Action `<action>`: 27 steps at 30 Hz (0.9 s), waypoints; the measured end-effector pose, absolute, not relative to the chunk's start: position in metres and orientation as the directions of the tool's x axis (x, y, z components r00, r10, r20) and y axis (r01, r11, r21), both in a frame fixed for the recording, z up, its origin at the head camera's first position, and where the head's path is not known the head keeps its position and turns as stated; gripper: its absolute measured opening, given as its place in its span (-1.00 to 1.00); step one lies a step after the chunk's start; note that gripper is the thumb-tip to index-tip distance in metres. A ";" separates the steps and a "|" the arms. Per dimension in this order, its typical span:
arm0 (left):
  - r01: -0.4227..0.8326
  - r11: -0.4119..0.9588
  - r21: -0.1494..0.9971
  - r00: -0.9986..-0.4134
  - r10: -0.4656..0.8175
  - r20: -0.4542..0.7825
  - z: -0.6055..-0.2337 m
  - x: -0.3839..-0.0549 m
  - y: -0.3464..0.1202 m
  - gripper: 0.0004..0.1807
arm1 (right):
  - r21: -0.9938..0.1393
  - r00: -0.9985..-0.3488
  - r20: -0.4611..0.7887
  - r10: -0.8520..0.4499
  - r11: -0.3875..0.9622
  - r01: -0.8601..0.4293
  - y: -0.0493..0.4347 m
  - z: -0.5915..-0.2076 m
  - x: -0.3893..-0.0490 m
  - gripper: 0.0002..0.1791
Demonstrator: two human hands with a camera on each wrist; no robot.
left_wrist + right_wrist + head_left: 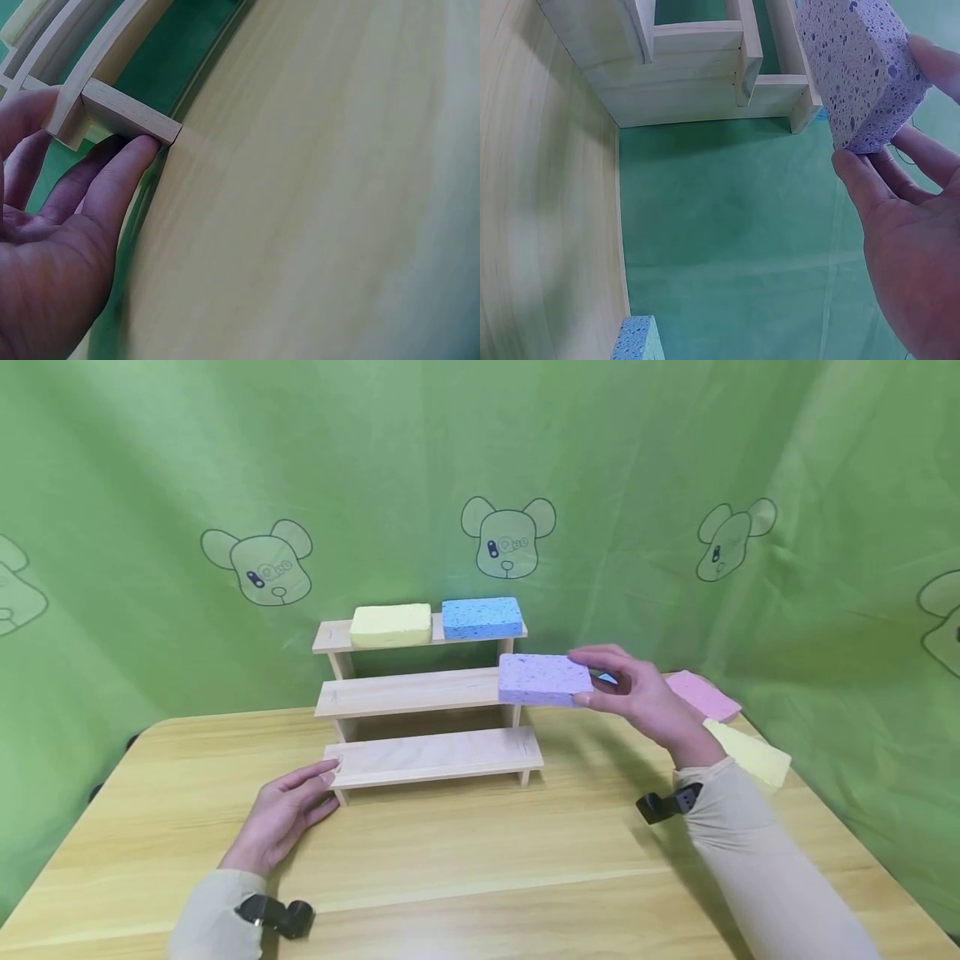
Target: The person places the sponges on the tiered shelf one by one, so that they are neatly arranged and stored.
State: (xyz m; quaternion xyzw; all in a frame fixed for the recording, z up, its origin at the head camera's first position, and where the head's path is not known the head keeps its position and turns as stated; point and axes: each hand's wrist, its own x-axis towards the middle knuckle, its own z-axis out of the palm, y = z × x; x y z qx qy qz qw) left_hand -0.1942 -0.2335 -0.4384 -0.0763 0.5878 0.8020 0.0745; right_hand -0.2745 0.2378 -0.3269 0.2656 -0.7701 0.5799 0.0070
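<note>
Sponge, purple (543, 677): my head camera shows it raised by the right end of the middle shelf (412, 692), long side roughly along the board; whether it touches wood I can't tell.
Right-hand grip: right hand (637, 697) clamped on the sponge, thumb and fingers pinching its right end.
Sponge against grip: most of its length juts leftward past the fingertips, which, I judge, keeps the fingers clear of the boards.
Left-hand grip: left hand (288, 814) holds the near left corner of the bottom shelf (435, 757), thumb over the board, fingertips against a leg (127, 116); I read that as steadying the rack (342, 667).
Top shelf (330, 637): yellow sponge (391, 627) and blue sponge (482, 618) lie broad face down, a gap between them, for stability I'd guess.
Table's right side (847, 852): pink sponge (703, 695) and another yellow sponge (750, 756), placed, I'd say, within that arm's reach.
</note>
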 end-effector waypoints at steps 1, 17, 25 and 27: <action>-0.210 -0.299 0.931 -0.977 0.030 -0.211 -0.439 -0.194 -0.233 -0.79 | -0.891 -0.862 0.314 -0.399 0.190 -0.413 0.237 -0.327 -0.274 -0.38; -0.215 -0.302 0.929 -0.976 0.030 -0.216 -0.437 -0.195 -0.234 -0.80 | -0.880 -0.821 0.382 -0.425 0.104 -0.464 0.215 -0.332 -0.280 -0.39; -0.214 -0.305 0.928 -0.976 0.029 -0.215 -0.438 -0.195 -0.234 -0.80 | -0.874 -0.814 0.376 -0.443 0.123 -0.470 0.201 -0.331 -0.280 -0.41; -0.214 -0.305 0.928 -0.976 0.030 -0.215 -0.438 -0.194 -0.234 -0.80 | -0.878 -0.814 0.371 -0.446 0.117 -0.464 0.198 -0.331 -0.281 -0.40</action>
